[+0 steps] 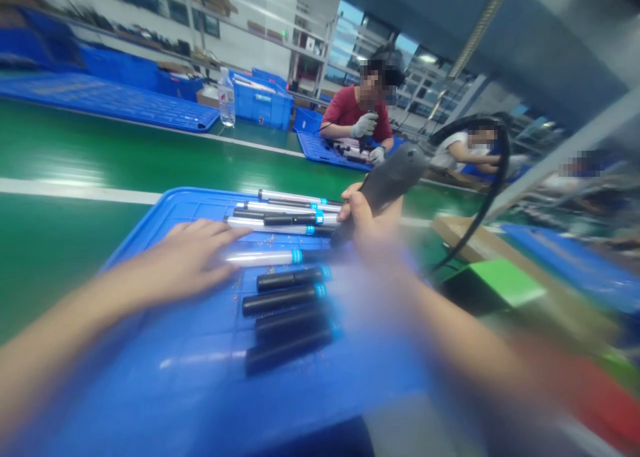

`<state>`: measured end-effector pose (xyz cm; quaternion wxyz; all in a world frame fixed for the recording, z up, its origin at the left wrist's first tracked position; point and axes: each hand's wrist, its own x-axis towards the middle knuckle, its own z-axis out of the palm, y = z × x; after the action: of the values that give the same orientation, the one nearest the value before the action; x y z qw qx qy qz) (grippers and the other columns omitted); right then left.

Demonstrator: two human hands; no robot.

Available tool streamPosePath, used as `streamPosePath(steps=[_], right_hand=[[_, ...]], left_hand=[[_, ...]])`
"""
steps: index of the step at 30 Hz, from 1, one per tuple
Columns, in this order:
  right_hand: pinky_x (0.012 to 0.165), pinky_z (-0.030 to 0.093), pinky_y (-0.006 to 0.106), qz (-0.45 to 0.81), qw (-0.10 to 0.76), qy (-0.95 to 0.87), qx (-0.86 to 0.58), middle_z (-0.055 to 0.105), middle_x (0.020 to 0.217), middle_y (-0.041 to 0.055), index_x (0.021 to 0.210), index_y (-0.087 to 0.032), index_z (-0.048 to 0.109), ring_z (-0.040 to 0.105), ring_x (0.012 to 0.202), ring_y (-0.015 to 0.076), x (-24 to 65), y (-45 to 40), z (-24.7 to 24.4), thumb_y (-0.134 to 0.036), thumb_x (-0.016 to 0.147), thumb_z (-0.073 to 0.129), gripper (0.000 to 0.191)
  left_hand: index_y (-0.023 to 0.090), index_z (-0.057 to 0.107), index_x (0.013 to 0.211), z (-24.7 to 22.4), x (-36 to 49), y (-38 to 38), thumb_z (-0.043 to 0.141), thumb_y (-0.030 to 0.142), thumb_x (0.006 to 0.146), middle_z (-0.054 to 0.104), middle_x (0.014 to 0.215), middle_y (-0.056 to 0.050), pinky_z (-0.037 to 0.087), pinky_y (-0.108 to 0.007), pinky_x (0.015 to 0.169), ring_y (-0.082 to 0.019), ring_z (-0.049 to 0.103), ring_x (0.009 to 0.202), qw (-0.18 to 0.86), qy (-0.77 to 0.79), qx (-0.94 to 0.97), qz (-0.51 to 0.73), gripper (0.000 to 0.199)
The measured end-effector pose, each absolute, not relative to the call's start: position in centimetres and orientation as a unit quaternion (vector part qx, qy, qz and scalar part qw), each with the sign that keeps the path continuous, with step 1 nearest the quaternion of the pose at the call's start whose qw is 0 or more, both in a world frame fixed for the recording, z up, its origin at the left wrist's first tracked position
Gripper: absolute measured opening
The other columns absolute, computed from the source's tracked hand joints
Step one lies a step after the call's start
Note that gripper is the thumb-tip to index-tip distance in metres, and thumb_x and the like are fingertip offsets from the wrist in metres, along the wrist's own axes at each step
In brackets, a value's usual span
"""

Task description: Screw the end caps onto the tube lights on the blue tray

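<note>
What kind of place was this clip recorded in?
Most likely a factory assembly line: a green conveyor-style belt runs past, a blue parts tray holds rows of matching black and silver tubes, a corded handheld tool is in use, and a gloved co-worker sits further along.

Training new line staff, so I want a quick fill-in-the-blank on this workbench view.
The left hand is nearest a clear tube banded in ____.
The right hand grips a handheld tool with a ____ cord.
The co-worker ahead wears a ____ shirt.
The blue tray sits on a ____ belt.

Missing words: blue; black; red; green.
</note>
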<state>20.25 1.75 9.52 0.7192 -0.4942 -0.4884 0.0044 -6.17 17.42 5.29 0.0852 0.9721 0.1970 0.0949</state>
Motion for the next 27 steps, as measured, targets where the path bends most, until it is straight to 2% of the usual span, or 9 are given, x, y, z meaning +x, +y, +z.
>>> streamPosePath(steps=[2, 5, 8, 11, 13, 17, 21, 27], right_hand=[[0.057, 0.053, 0.027, 0.014, 0.719, -0.491, -0.492, 0.066, 0.074, -0.0062, 0.099, -0.024, 0.049, 0.060, 0.054, 0.0089, 20.1, 2.0, 9.5, -0.046, 0.087, 0.071, 0.033], [0.060, 0.054, 0.028, 0.030, 0.715, -0.496, -0.492, 0.066, 0.078, -0.0058, 0.100, -0.024, 0.048, 0.061, 0.056, 0.0086, 19.9, 2.4, 9.4, -0.045, 0.088, 0.071, 0.033], [0.059, 0.054, 0.027, 0.041, 0.717, -0.495, -0.490, 0.066, 0.078, -0.0059, 0.099, -0.024, 0.047, 0.061, 0.056, 0.0088, 19.8, 2.8, 9.3, -0.048, 0.088, 0.072, 0.036], [0.057, 0.053, 0.027, 0.036, 0.726, -0.486, -0.485, 0.067, 0.079, -0.0061, 0.100, -0.025, 0.047, 0.060, 0.054, 0.0085, 19.8, 3.2, 9.0, -0.052, 0.086, 0.073, 0.039], [0.056, 0.053, 0.026, 0.033, 0.733, -0.488, -0.473, 0.067, 0.078, -0.0065, 0.100, -0.026, 0.047, 0.060, 0.054, 0.0081, 19.7, 3.5, 8.8, -0.052, 0.087, 0.074, 0.040], [0.056, 0.053, 0.025, 0.049, 0.742, -0.507, -0.435, 0.067, 0.079, -0.0075, 0.102, -0.026, 0.048, 0.060, 0.054, 0.0076, 19.4, 3.9, 8.3, -0.050, 0.090, 0.075, 0.038], [0.057, 0.053, 0.025, 0.063, 0.734, -0.529, -0.422, 0.066, 0.080, -0.0082, 0.107, -0.027, 0.048, 0.061, 0.055, 0.0073, 19.0, 4.1, 7.7, -0.046, 0.094, 0.073, 0.035], [0.057, 0.053, 0.025, 0.071, 0.733, -0.524, -0.429, 0.067, 0.083, -0.0076, 0.110, -0.027, 0.046, 0.061, 0.055, 0.0071, 18.9, 4.2, 7.3, -0.044, 0.094, 0.074, 0.036]], left_hand=[[0.030, 0.055, 0.157, 5.2, -5.8, 17.1, 0.046, 0.051, 0.101, 0.066, 0.137, -0.013, 0.048, -0.049, 0.104, -0.034, 0.062, 0.119, 0.101, 0.167, 0.978, 0.080, 0.061], [0.032, 0.061, 0.152, 5.1, -5.5, 16.7, 0.037, 0.038, 0.104, 0.069, 0.119, -0.012, 0.052, -0.039, 0.091, -0.027, 0.064, 0.103, 0.116, 0.129, 0.983, 0.054, 0.054], [0.037, 0.060, 0.153, 5.4, -6.0, 16.7, 0.042, 0.036, 0.102, 0.066, 0.103, -0.010, 0.051, -0.033, 0.081, -0.024, 0.062, 0.091, 0.108, 0.135, 0.983, 0.068, 0.054], [0.036, 0.053, 0.159, 5.5, -6.3, 16.7, 0.050, 0.043, 0.100, 0.066, 0.114, -0.009, 0.052, -0.034, 0.087, -0.026, 0.064, 0.099, 0.136, 0.131, 0.979, 0.081, 0.059], [0.037, 0.056, 0.156, 5.2, -6.1, 16.5, 0.047, 0.043, 0.103, 0.068, 0.120, -0.010, 0.053, -0.035, 0.090, -0.027, 0.064, 0.103, 0.151, 0.115, 0.979, 0.078, 0.055], [0.037, 0.065, 0.148, 4.3, -5.4, 16.3, 0.037, 0.038, 0.107, 0.070, 0.113, -0.010, 0.052, -0.035, 0.085, -0.025, 0.063, 0.096, 0.124, 0.099, 0.984, 0.082, 0.050], [0.038, 0.063, 0.149, 4.1, -5.4, 16.4, 0.037, 0.036, 0.107, 0.069, 0.109, -0.009, 0.050, -0.033, 0.080, -0.023, 0.061, 0.092, 0.105, 0.089, 0.987, 0.085, 0.050], [0.038, 0.065, 0.148, 4.1, -5.5, 16.6, 0.036, 0.040, 0.108, 0.069, 0.111, -0.010, 0.051, -0.034, 0.082, -0.024, 0.061, 0.094, 0.119, 0.086, 0.985, 0.090, 0.049]])
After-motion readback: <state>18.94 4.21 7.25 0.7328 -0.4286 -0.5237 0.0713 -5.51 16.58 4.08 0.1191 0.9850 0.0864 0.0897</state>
